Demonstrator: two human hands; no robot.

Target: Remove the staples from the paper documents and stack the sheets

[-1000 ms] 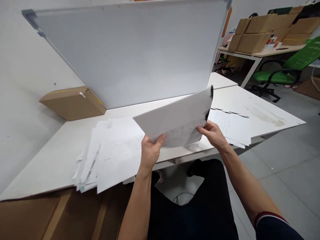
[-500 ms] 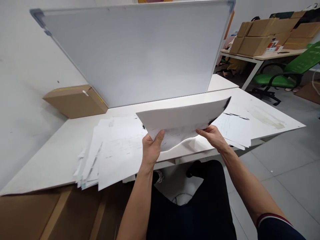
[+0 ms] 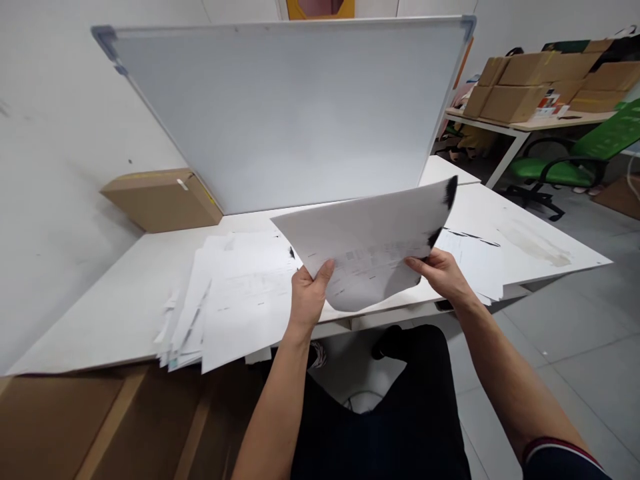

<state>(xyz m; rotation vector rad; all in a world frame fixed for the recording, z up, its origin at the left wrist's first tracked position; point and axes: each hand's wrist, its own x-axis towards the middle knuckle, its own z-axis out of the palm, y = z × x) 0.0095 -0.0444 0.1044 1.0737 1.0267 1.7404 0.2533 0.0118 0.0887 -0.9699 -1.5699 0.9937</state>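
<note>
- Head view: I see my left hand [image 3: 306,300] pinched closed, thumb on top, on the sheet [image 3: 365,223] at its eight o'clock.
- My right hand [image 3: 446,275] pinches it likewise at four.
- Raised above the white table [image 3: 95,320], it sags between them, long axis roughly nine to three, black-marked end toward two.
- Its faint print I cannot read.
- Beyond, loose papers [image 3: 245,300] lie at eight, more sheets [image 3: 475,263] at three.
</note>
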